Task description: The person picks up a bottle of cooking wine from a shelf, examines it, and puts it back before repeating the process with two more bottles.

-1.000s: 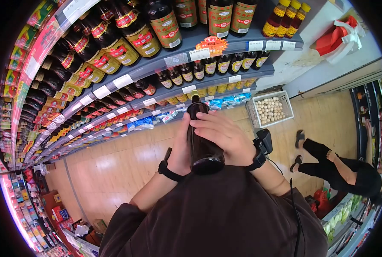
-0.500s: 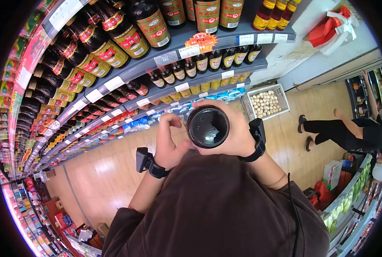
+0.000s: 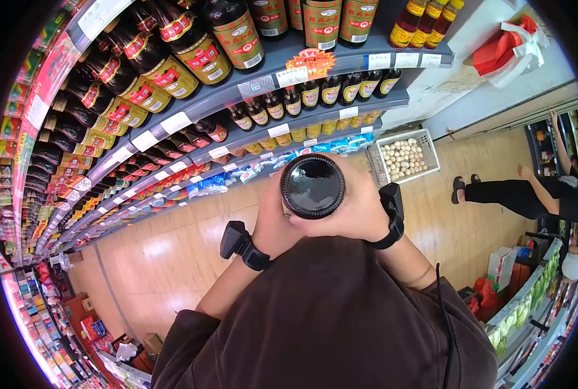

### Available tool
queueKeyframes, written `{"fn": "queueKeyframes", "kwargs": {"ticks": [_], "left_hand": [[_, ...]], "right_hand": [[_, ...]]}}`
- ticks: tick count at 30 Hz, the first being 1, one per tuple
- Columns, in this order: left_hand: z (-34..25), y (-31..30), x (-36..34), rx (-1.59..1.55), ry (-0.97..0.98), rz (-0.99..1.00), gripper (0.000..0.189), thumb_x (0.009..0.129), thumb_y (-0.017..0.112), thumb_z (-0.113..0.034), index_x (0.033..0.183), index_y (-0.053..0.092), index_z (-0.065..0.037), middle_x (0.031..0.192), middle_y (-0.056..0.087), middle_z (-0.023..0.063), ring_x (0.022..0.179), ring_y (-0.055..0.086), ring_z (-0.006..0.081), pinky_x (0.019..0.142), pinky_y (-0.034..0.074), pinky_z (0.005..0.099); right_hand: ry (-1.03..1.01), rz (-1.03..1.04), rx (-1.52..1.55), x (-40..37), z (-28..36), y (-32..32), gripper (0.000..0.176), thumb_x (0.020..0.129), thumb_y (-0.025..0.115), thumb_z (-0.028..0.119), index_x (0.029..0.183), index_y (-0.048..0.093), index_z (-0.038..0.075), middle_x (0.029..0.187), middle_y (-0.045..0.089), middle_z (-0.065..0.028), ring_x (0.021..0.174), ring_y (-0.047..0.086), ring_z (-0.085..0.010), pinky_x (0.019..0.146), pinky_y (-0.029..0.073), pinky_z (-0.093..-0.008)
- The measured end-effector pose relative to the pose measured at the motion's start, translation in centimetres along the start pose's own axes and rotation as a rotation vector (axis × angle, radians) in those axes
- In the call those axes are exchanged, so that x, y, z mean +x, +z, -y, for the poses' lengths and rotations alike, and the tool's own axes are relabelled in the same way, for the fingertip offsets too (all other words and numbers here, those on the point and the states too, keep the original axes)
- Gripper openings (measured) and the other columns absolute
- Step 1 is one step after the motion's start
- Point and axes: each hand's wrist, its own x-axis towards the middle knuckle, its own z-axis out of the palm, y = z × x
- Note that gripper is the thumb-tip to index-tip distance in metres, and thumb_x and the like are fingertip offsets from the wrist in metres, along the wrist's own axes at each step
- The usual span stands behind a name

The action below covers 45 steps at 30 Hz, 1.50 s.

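Note:
A dark glass bottle (image 3: 312, 187) is in front of my chest, its round, ridged base turned up toward me; its neck and label are hidden beneath. My right hand (image 3: 359, 204) wraps round the bottle's right side, thumb along the near edge. On the other side, my left hand (image 3: 275, 223) closes against the glass, its fingers mostly hidden under the bottle. Each wrist wears a black strap with a small box. Ahead are shelves with dark bottles (image 3: 198, 57) bearing gold and red labels, and smaller bottles (image 3: 330, 91) on the tier below.
A white crate (image 3: 437, 161) of pale round items, perhaps eggs, stands on the wooden floor (image 3: 166, 259) beyond the shelf end. To the right is another person in black trousers (image 3: 503, 198). Green vegetables (image 3: 522, 311) line a shelf at lower right.
My left hand has moved right and closed onto the bottle; before, it was apart with fingers curled. The bottle has shifted slightly left and up. The other person's legs have moved.

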Motion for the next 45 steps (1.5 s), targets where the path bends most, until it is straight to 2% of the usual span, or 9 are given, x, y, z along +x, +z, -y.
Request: {"fn": "queueKeyframes", "kwargs": {"ticks": [13, 19, 21, 26, 32, 33, 37, 42, 45], "left_hand": [[1.3, -0.1, -0.9, 0.08, 0.059, -0.035, 0.088, 0.07, 0.089, -0.013, 0.142, 0.04, -0.002, 0.138, 0.054, 0.0165, 0.128, 0.055, 0.0266, 0.106, 0.044, 0.0388], [-1.9, -0.4, -0.7, -0.061, -0.025, -0.048, 0.084, 0.068, 0.091, -0.012, 0.138, 0.045, -0.001, 0.13, 0.06, 0.0135, 0.119, 0.06, 0.0222, 0.102, 0.048, 0.036], [-3.5, -0.7, -0.5, 0.184, 0.117, -0.021, 0.075, 0.069, 0.09, -0.01, 0.132, 0.051, 0.0, 0.117, 0.066, 0.0113, 0.109, 0.065, 0.0207, 0.099, 0.05, 0.0347], [-2.4, -0.2, -0.7, -0.53, -0.042, -0.175, 0.054, 0.085, 0.078, -0.015, 0.13, 0.052, 0.0, 0.117, 0.065, 0.0129, 0.11, 0.065, 0.023, 0.099, 0.051, 0.0387], [-2.5, -0.9, 0.0, -0.91, 0.027, -0.219, 0.07, 0.091, 0.073, -0.032, 0.143, 0.036, -0.004, 0.138, 0.052, 0.0162, 0.126, 0.056, 0.0339, 0.107, 0.047, 0.0489], [-2.3, -1.0, 0.1, -0.933, 0.061, -0.214, 0.07, 0.091, 0.073, -0.032, 0.144, 0.036, -0.005, 0.139, 0.051, 0.0158, 0.129, 0.053, 0.0346, 0.108, 0.046, 0.0494], [-2.4, -1.3, 0.3, -0.972, 0.091, -0.16, 0.072, 0.091, 0.073, -0.036, 0.146, 0.036, -0.009, 0.146, 0.047, 0.0135, 0.139, 0.043, 0.0354, 0.113, 0.039, 0.0525], [-2.9, -1.5, 0.0, -1.071, 0.076, -0.134, 0.066, 0.095, 0.067, -0.041, 0.147, 0.037, -0.011, 0.151, 0.044, 0.0092, 0.142, 0.039, 0.0306, 0.117, 0.033, 0.0526], [-2.6, -2.4, -0.1, -1.194, -0.064, -0.37, 0.064, 0.099, 0.049, -0.057, 0.145, 0.044, -0.013, 0.146, 0.051, 0.0069, 0.135, 0.047, 0.0279, 0.113, 0.035, 0.0491]], "right_hand": [[0.006, 0.043, 0.004, -0.1, -0.1, 0.0, 0.076, 0.061, 0.093, 0.028, 0.123, 0.059, -0.002, 0.107, 0.07, -0.0127, 0.099, 0.069, -0.0216, 0.089, 0.054, -0.0334], [-0.043, 0.154, 0.101, -0.7, -1.8, -0.4, 0.094, 0.065, 0.093, 0.029, 0.14, 0.044, 0.0, 0.131, 0.059, -0.0144, 0.121, 0.059, -0.0243, 0.103, 0.046, -0.0377], [-0.022, 0.234, 0.281, -0.8, -2.8, -0.6, 0.101, 0.068, 0.093, 0.03, 0.147, 0.037, 0.001, 0.144, 0.048, -0.0151, 0.133, 0.049, -0.0262, 0.111, 0.037, -0.0412], [0.073, 0.357, 0.12, -1.2, -4.8, -2.3, 0.102, 0.071, 0.091, 0.031, 0.151, 0.034, 0.004, 0.146, 0.047, -0.0153, 0.135, 0.046, -0.0274, 0.114, 0.034, -0.0415], [0.42, 0.542, 0.79, -2.1, -6.2, -3.6, 0.107, 0.075, 0.089, 0.033, 0.155, 0.025, 0.003, 0.134, 0.055, -0.0181, 0.121, 0.058, -0.0224, 0.106, 0.042, -0.0358], [0.326, 0.528, 0.821, -2.1, -5.8, -3.2, 0.09, 0.083, 0.083, 0.023, 0.152, 0.031, 0.003, 0.118, 0.063, -0.0172, 0.1, 0.068, -0.0198, 0.089, 0.053, -0.0317], [0.525, 0.324, 0.736, -2.6, -4.0, -2.6, 0.047, 0.092, 0.07, 0.005, 0.135, 0.053, 0.002, 0.087, 0.068, -0.0047, 0.066, 0.066, -0.0096, 0.055, 0.053, -0.0219], [0.419, 0.058, 0.795, -3.3, -4.1, -1.7, 0.028, 0.092, 0.068, 0.002, 0.119, 0.062, 0.001, 0.083, 0.066, -0.0034, 0.064, 0.062, -0.0071, 0.053, 0.048, -0.0214], [0.362, -0.109, 0.782, -3.0, -2.7, -1.9, 0.023, 0.087, 0.07, 0.0, 0.109, 0.064, 0.0, 0.085, 0.069, -0.0053, 0.066, 0.062, -0.008, 0.058, 0.049, -0.0219]]}}
